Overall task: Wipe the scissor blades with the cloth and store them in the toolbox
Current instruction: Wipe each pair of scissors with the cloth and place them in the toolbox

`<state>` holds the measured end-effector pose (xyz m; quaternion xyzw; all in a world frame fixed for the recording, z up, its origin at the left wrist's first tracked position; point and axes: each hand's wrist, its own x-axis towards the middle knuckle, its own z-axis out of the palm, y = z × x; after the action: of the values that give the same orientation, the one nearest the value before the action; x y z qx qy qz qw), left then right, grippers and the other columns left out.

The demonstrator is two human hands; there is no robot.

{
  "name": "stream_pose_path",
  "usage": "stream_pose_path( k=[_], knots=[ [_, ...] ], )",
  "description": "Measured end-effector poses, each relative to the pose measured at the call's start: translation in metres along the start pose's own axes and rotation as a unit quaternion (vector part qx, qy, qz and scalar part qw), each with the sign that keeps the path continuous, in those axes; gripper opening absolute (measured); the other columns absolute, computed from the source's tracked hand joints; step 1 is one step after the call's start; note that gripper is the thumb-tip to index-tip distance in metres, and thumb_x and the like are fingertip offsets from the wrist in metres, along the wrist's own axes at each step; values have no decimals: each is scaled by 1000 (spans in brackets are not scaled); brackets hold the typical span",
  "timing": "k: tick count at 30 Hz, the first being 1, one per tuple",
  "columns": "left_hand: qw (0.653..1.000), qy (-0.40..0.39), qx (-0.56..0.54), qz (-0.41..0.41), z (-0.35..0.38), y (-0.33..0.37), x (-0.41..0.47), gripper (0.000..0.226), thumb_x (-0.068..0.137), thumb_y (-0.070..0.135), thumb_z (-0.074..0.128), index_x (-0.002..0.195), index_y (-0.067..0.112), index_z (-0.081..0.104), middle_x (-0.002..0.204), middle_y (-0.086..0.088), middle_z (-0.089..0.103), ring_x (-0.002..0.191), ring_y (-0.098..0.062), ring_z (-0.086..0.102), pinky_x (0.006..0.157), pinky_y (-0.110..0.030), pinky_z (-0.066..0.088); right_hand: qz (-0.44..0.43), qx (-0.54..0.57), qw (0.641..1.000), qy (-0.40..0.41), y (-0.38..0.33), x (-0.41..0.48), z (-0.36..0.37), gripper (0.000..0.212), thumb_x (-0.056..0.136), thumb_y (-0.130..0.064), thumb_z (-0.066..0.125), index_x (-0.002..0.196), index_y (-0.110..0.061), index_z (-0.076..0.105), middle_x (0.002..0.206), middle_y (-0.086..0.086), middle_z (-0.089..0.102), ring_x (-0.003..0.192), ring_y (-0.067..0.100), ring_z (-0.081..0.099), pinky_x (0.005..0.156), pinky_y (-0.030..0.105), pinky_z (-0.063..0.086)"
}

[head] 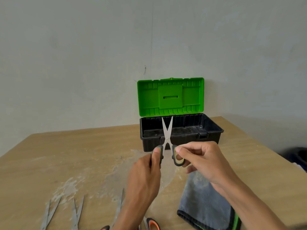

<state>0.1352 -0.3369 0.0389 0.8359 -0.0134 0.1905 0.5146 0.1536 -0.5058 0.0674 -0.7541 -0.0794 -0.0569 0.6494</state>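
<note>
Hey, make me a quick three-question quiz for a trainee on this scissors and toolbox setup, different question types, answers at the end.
1. True or false: the lid of the toolbox is shut.
2. Where is the cloth? A: inside the toolbox. B: lying on the table. C: wrapped round the blades.
3. Fill in: the scissors, held upright by the left hand and the right hand with one handle in each, are ____ (open or closed).

Key: 1 false, the lid stands up. 2 B. 3 open, the blades form a V.
</note>
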Motion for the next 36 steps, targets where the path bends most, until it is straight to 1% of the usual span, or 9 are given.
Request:
stream_pose_path(
  k=[8, 12, 16, 19, 22, 28, 30, 32, 36],
  knots=[
    [999, -37, 18, -10, 39, 1, 39, 61, 104, 45, 32, 55, 15, 49, 49, 2, 51, 43, -13, 43, 50, -38, 37, 6, -37, 998, 45, 10, 39, -11, 6, 90, -10, 80, 89, -12, 85, 72, 10, 79, 57, 20, 73, 56, 27, 63],
    [994, -33, 104, 6, 55, -5, 68, 57, 104, 43, 29, 80, 6, 65, 81, -15, 72, 79, -33, 67, 70, -39, 51, 20, -60, 997, 33, 9, 65, -20, 5, 90, -10, 81, 93, -11, 85, 73, 9, 80, 59, 18, 76, 56, 26, 63],
    [993, -38, 111, 28, 70, -13, 116, 71, 98, 62, 21, 67, 13, 62, 65, -4, 70, 67, -27, 67, 69, -41, 56, 59, -121, 991, 25, 3, 116, -42, 10, 87, -14, 83, 96, -15, 82, 84, 5, 81, 65, 15, 79, 63, 25, 64],
    [981, -21, 177, 80, 78, -29, 155, 61, 99, 62, 21, 79, 19, 61, 70, 0, 69, 81, -25, 65, 72, -43, 55, 96, -194, 974, 69, 16, 174, -60, 7, 86, -13, 85, 93, -11, 82, 80, 8, 80, 67, 18, 80, 79, 37, 67],
    [949, -16, 296, 109, 81, -47, 181, 41, 102, 51, 33, 106, 21, 62, 102, -3, 70, 106, -28, 55, 85, -46, 48, 166, -305, 934, 81, 35, 224, -72, 17, 86, -14, 83, 98, -2, 81, 82, 12, 81, 77, 20, 81, 88, 39, 65],
    [924, -88, 370, 41, 94, -82, 193, 55, 103, 52, 21, 116, 20, 63, 116, -7, 67, 117, -32, 53, 96, -48, 40, 217, -432, 874, 54, 74, 275, -80, 27, 87, -19, 85, 104, -1, 75, 87, 12, 79, 61, 14, 74, 41, 21, 50],
    [909, -82, 406, 52, 98, -85, 191, 59, 104, 50, 16, 104, 19, 66, 109, -6, 69, 114, -32, 52, 94, -47, 37, 227, -440, 867, 42, 86, 286, -80, 27, 87, -17, 85, 104, 0, 75, 92, 14, 77, 68, 18, 75, 49, 25, 56],
    [900, -77, 425, 55, 99, -85, 190, 63, 104, 50, 13, 99, 19, 68, 109, -5, 69, 113, -31, 51, 93, -47, 35, 242, -437, 866, 26, 97, 293, -81, 31, 87, -16, 85, 108, 3, 74, 101, 16, 78, 88, 24, 79, 76, 34, 66],
    [894, -74, 438, 55, 102, -87, 190, 63, 104, 50, 12, 100, 19, 68, 113, -7, 68, 113, -31, 50, 94, -47, 35, 250, -539, 804, -25, 108, 297, -83, 61, 89, -38, 82, 130, 4, 66, 125, 16, 70, 116, 31, 69, 95, 37, 55]
  ],
)
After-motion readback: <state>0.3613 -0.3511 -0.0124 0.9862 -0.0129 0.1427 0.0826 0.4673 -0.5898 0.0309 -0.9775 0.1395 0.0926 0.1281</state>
